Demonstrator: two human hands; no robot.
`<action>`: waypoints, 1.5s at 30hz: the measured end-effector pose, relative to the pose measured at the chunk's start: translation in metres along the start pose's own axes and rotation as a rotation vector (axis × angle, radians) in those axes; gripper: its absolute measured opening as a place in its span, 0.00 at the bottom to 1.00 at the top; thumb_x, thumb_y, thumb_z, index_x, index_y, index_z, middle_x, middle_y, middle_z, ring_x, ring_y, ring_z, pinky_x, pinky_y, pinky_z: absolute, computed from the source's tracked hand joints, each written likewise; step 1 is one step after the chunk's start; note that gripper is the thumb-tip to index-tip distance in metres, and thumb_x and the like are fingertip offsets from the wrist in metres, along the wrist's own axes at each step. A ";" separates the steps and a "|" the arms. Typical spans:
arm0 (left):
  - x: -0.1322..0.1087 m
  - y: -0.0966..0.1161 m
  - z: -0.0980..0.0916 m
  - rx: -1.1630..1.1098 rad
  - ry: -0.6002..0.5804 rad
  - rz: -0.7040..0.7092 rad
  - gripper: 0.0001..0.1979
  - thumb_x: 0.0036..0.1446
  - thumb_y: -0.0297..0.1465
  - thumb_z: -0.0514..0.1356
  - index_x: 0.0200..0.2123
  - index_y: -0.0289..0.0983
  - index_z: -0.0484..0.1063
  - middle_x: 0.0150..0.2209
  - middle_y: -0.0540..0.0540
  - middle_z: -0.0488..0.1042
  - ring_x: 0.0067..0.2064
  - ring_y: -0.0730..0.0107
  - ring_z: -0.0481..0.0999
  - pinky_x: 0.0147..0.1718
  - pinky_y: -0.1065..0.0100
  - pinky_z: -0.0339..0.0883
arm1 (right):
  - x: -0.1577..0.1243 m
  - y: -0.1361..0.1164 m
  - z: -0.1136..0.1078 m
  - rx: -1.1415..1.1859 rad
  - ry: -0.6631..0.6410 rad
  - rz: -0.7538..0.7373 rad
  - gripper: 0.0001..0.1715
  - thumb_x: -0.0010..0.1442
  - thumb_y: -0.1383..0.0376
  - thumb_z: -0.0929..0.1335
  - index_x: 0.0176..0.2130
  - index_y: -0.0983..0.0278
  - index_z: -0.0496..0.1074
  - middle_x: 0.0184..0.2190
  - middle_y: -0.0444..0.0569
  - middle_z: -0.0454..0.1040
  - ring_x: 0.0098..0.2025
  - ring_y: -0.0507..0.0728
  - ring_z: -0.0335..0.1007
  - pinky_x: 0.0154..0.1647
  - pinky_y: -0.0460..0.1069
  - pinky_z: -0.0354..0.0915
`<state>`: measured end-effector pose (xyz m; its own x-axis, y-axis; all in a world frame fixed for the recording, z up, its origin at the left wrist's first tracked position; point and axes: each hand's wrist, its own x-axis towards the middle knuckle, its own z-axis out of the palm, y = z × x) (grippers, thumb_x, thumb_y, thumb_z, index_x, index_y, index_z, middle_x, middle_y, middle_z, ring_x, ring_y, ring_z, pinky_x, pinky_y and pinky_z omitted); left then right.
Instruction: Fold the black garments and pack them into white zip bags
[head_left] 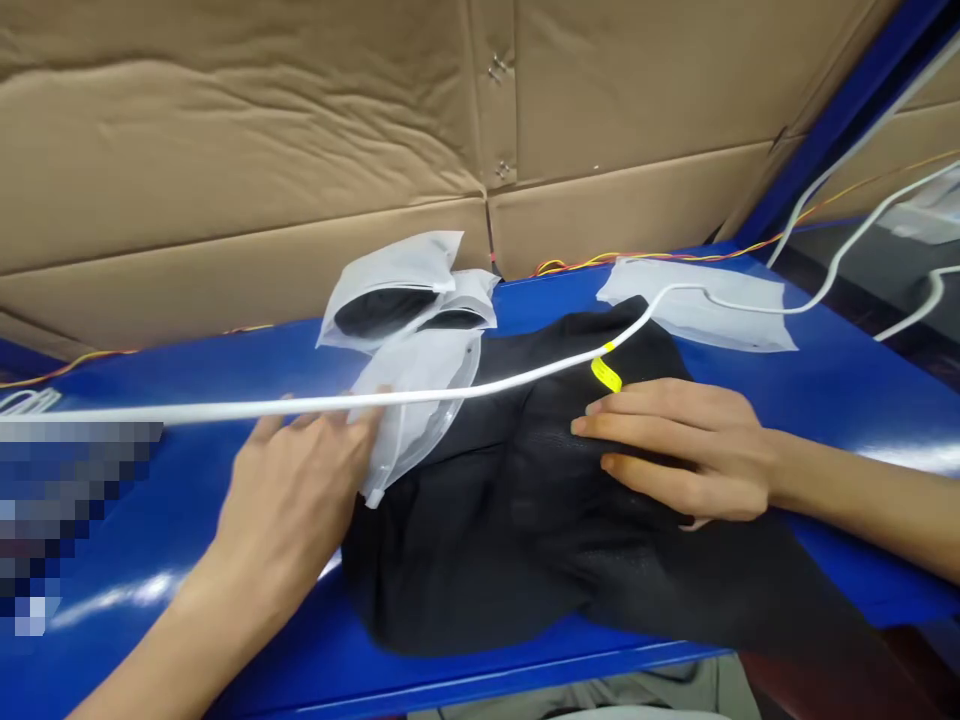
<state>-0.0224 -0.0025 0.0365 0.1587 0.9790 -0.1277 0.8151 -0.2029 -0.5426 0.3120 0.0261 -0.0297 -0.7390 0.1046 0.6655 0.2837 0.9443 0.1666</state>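
A black cloth garment (480, 550) lies spread and wrinkled across the middle of the blue table. My right hand (690, 450) rests on its right part, palm down, with fingers stretched out beside a small yellow tag (606, 375). That tag hangs from a white cable (517, 382), which runs across the view above both hands. My left hand (300, 480) is at the garment's left side, its fingers spread and partly behind the cable. One of its fingers touches a frosted zip bag (420, 430) that overlaps the garment. My left thumb cannot be made out.
Behind the zip bag stand two more frosted bags (397, 275) with dark openings. Another frosted bag (705, 305) lies flat at the back right. Brown cardboard panels (300, 130) line the back of the blue table (210, 370). Thin yellow and red wires (585, 262) run along there. A pixelated area covers the left edge.
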 end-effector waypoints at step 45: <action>0.004 0.016 0.023 -0.373 0.204 0.155 0.34 0.69 0.37 0.52 0.74 0.29 0.60 0.60 0.27 0.78 0.65 0.31 0.75 0.63 0.36 0.67 | 0.000 0.003 0.009 0.072 -0.013 -0.098 0.18 0.73 0.62 0.62 0.53 0.67 0.76 0.53 0.60 0.82 0.55 0.63 0.77 0.49 0.58 0.76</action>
<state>-0.0217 -0.0022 0.0083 0.3713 0.9285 0.0026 0.9119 -0.3641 -0.1893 0.3077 0.0317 -0.0355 -0.7691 0.0147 0.6390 0.1659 0.9701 0.1774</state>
